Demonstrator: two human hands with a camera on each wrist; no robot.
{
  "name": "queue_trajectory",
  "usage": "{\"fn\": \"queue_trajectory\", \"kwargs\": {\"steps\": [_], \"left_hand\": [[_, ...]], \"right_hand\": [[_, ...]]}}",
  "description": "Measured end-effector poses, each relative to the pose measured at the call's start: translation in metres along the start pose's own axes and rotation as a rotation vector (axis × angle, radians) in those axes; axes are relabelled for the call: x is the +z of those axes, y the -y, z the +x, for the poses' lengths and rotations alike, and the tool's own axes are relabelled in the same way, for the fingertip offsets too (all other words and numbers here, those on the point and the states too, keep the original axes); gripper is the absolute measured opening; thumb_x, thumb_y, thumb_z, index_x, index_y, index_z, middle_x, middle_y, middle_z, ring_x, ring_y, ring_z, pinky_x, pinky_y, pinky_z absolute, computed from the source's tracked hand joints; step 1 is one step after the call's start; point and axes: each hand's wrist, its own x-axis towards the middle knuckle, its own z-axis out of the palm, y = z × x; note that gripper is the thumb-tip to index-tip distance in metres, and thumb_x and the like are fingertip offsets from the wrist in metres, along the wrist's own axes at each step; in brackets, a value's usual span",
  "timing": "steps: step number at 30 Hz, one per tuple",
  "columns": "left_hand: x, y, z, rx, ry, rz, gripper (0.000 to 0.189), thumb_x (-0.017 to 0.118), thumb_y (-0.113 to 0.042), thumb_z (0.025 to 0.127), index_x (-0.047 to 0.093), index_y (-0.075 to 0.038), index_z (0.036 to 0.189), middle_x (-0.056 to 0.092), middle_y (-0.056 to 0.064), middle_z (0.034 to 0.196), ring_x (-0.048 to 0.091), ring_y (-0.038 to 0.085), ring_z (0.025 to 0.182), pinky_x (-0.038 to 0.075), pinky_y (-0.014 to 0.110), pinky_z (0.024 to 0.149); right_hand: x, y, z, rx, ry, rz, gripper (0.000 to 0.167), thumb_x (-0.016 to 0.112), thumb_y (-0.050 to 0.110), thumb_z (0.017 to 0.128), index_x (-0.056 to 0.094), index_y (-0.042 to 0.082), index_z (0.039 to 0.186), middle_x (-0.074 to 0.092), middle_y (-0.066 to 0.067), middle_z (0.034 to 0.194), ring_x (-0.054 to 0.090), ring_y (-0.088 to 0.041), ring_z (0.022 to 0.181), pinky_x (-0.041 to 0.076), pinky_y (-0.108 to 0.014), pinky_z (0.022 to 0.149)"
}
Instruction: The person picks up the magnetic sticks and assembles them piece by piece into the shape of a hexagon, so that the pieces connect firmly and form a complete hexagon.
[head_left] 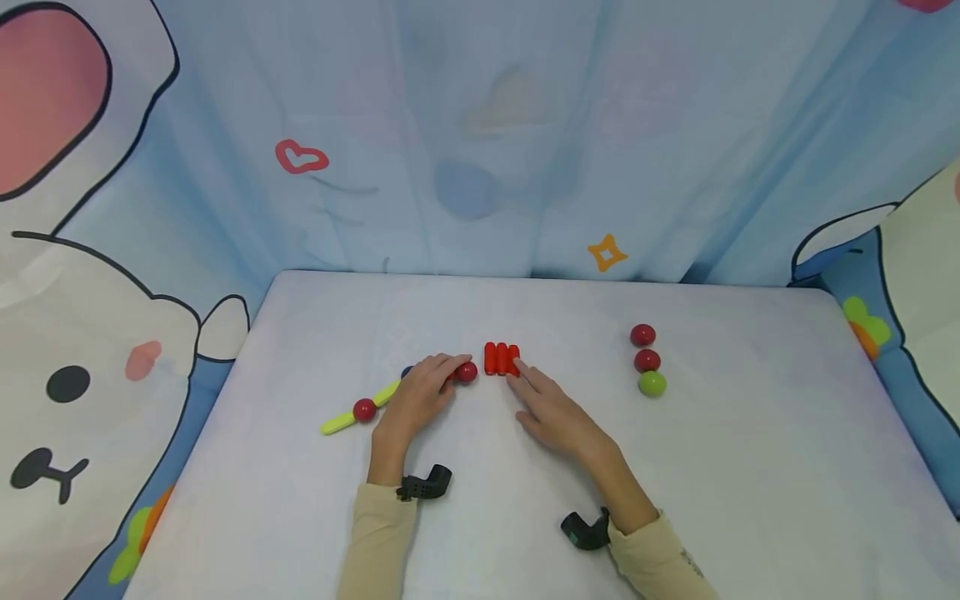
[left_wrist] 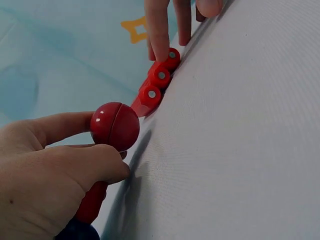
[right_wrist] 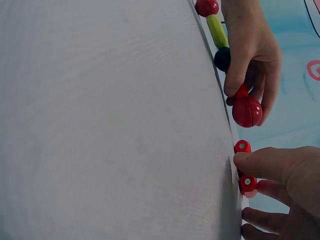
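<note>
One pale blue curtain point(head_left: 465, 125) is hanging beyond the far edge of a white table point(head_left: 750, 467). Two hands are working around the table's middle. The left hand point(head_left: 420, 396) is pinching a red rod point(right_wrist: 242, 91) between thumb and fingers, close to the chain's right end. The right hand point(head_left: 558, 417) is holding its fingers nearly straight and slightly spread, one fingertip touching the rightmost loose rod. The chain point(head_left: 364, 410) is slanting from near left to far right, alternating yellow and red rods with red and dark blue balls. Three loose red rods point(head_left: 502, 358) are lying side by side just right of its end ball point(head_left: 466, 372), small silvery discs point(left_wrist: 152, 94) showing on their near ends. Farther right, two red balls point(head_left: 647, 361) and one nearer green ball point(head_left: 652, 384) are sitting in a row.
</note>
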Motion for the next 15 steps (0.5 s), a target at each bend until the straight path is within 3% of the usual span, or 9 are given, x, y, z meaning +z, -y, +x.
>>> {"fn": "queue_trajectory", "kwargs": {"steps": [7,15], "left_hand": [[-0.002,0.0,0.0,-0.04,0.004,0.016,0.045,0.066,-0.01,0.089,0.058,-0.02,0.132,0.069,-0.001,0.112,0.063,0.016,0.101,0.054,0.03,0.092],[-0.001,0.001,-0.002,-0.054,-0.014,-0.006,0.048,0.074,-0.027,0.086,0.059,-0.023,0.131,0.068,-0.002,0.114,0.062,0.015,0.105,0.054,0.03,0.092]], "right_hand": [[-0.006,0.009,-0.002,0.114,0.043,-0.027,0.067,0.069,0.022,0.09,0.039,0.001,0.147,0.032,-0.013,0.158,0.034,-0.031,0.145,0.04,-0.047,0.111],[-0.009,0.013,-0.004,0.122,0.012,-0.054,0.063,0.069,0.022,0.09,0.044,-0.001,0.143,0.038,-0.015,0.154,0.041,-0.032,0.14,0.043,-0.047,0.107]]}}
